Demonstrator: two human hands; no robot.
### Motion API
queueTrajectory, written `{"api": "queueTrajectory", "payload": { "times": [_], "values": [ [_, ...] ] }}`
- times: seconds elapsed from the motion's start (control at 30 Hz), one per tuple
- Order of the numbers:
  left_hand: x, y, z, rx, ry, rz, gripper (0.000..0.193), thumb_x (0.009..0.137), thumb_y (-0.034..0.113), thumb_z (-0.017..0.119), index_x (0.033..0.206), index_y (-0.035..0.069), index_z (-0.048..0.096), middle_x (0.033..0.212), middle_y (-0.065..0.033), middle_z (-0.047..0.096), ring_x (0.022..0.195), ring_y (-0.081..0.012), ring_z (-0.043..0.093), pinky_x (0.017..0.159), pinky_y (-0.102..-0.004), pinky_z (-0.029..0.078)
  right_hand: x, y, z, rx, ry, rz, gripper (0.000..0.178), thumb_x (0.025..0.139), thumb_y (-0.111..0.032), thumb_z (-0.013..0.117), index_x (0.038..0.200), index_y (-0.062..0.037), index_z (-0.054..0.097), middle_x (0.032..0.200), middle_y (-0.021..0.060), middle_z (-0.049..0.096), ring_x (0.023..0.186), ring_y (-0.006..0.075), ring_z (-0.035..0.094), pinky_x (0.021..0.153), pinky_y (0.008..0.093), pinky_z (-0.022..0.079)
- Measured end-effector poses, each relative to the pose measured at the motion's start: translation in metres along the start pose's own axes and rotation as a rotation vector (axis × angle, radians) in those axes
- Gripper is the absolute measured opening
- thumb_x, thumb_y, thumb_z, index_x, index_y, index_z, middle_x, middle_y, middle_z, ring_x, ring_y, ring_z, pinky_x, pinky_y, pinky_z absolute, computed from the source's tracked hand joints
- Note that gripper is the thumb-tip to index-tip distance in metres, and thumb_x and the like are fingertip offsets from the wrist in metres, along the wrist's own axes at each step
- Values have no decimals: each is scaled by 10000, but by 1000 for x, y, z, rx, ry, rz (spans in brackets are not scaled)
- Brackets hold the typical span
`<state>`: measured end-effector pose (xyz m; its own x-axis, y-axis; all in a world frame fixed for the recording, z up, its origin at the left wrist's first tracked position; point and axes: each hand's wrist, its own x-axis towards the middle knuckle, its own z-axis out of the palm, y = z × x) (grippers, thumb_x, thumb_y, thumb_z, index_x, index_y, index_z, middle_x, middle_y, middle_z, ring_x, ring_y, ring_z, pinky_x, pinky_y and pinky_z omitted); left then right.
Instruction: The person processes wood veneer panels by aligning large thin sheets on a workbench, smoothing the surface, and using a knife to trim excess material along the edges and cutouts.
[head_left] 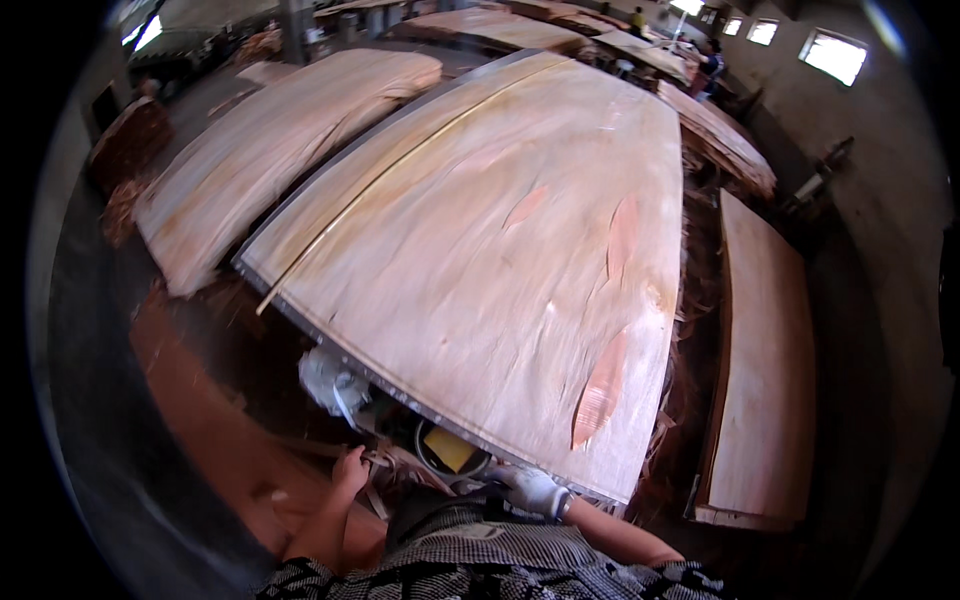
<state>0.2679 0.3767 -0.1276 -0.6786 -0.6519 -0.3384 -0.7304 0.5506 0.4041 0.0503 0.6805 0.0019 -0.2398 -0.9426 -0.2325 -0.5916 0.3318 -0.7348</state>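
A large veneer sheet (480,260) covers the workbench in front of me. Pinkish veneer patches (603,390) show on its right part. Along its left side lies a long thin strip (375,170), its near end sticking out past the edge. My bare left hand (349,472) is low in front of the bench, fingers curled in beside loose veneer scraps (400,468); what it holds, if anything, I cannot make out. My right hand (537,492), in a white glove, is at the bench's near edge close to my body. Its fingers are partly hidden and blurred.
A bucket (428,462) with a yellow piece (450,450) inside stands under the near edge, by a clear plastic bag (333,382). Veneer stacks flank the bench at left (290,130) and right (765,370). Scraps litter the floor. A person (712,65) is far off.
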Motion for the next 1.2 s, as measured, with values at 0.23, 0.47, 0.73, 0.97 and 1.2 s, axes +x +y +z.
{"api": "queueTrajectory", "payload": {
  "times": [0.23,0.47,0.73,0.97,1.2],
  "values": [
    [133,-38,-31,188,14,169,452,768,214,560,1204,110,502,1238,-234,446,1158,-342,420,970,-383,346,15,-56,45,21,132,346,255,816,-220,550,1039,-105,588,904,168,618,822,319,594,719,386,460],
    [68,-25,-65,-655,-754,323,212,833,143,507,925,33,663,852,-63,662,762,-139,594,700,-272,463,106,-74,96,161,274,266,260,803,-240,559,1025,-110,596,873,158,612,819,327,584,744,356,460],
    [-68,-25,-102,15,-922,559,268,871,208,476,1025,20,589,986,-152,604,912,-259,586,801,-335,454,202,-139,43,1484,-167,145,369,822,-244,574,1110,-20,522,869,17,611,561,47,498,504,179,412],
    [-63,-89,-79,-58,-413,341,277,886,206,480,1063,9,560,957,-145,618,885,-235,595,769,-328,459,188,-142,2,1179,232,220,130,829,-135,569,909,-48,624,772,27,645,561,49,526,499,203,435],
    [-23,50,-136,-1676,-532,-60,192,898,175,480,951,15,573,860,-68,601,794,-168,591,788,-320,474,121,-120,106,65,90,138,291,708,-144,598,990,-76,615,778,177,622,747,328,601,664,403,464]
  ]
}}
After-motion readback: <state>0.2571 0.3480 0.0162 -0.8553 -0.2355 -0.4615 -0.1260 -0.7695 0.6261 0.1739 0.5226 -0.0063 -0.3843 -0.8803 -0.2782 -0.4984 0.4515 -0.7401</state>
